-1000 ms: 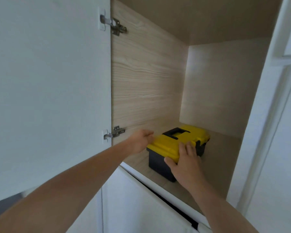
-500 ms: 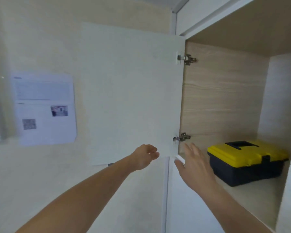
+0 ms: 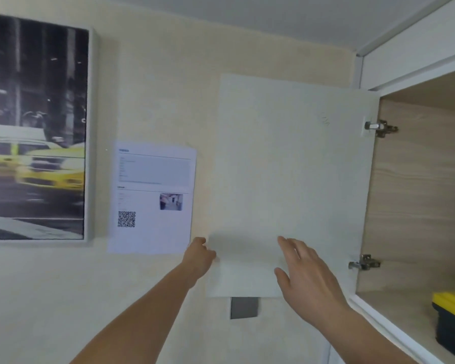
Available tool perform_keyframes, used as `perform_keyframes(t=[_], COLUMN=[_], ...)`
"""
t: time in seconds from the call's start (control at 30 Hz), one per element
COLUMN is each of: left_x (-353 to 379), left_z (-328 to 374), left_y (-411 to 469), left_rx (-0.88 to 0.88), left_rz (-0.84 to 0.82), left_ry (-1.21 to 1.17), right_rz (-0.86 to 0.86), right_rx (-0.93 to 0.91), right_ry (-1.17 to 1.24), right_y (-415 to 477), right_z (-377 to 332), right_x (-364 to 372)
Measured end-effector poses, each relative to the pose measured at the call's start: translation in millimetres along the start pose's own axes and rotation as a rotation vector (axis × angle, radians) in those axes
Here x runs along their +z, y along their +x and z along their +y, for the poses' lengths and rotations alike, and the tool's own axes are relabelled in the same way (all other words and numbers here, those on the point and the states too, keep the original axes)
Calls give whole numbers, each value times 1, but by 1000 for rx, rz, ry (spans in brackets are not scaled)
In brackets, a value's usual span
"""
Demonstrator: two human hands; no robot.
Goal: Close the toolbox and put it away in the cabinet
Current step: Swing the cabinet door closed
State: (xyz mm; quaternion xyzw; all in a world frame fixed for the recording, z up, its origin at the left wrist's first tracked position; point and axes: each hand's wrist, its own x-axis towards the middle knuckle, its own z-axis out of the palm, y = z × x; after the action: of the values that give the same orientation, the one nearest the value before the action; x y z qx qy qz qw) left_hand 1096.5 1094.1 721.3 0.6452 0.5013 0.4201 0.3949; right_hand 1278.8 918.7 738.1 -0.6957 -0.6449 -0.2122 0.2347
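The yellow-lidded black toolbox [image 3: 451, 323] sits shut on the wooden shelf [image 3: 394, 308] inside the cabinet, at the far right edge of the view, partly cut off. The white cabinet door [image 3: 292, 166] stands swung wide open against the wall. My left hand [image 3: 199, 257] is at the door's outer left edge near its lower corner, fingers curled around the edge. My right hand [image 3: 304, 269] hovers in front of the door's lower part, fingers spread, holding nothing.
A printed sheet with a QR code [image 3: 153, 198] hangs on the wall left of the door. Further left hangs a framed picture of yellow taxis [image 3: 34, 132]. A grey wall plate [image 3: 244, 307] shows below the door. Two metal hinges [image 3: 378, 127] join door and cabinet.
Both hands have left the toolbox and moved left to the open door. The view has swung left, so the toolbox now sits at the right edge.
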Motion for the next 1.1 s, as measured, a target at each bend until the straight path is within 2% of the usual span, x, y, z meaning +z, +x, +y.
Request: perform_keyframes(t=[0.23, 0.47, 0.67, 0.87, 1.0, 1.1], left_x=[6, -4, -1, 46, 100, 142], left_z=[-4, -9, -10, 4, 22, 40], left_y=[35, 4, -79, -180, -236, -269], left_rx=[145, 238, 380, 592, 679, 673], left_rz=[83, 7, -47, -88, -136, -187], left_ry=[80, 132, 87, 60, 22, 1], right_rz=[-24, 10, 99, 175, 145, 115], right_rx=[23, -41, -254, -431, -419, -368], right_ry=[-63, -66, -173, -377, -524, -700], right_y=[17, 18, 4, -21, -47, -74], right_z=[-11, -44, -74, -70, -39, -4], right_x=[23, -5, -64, -119, -151, -176])
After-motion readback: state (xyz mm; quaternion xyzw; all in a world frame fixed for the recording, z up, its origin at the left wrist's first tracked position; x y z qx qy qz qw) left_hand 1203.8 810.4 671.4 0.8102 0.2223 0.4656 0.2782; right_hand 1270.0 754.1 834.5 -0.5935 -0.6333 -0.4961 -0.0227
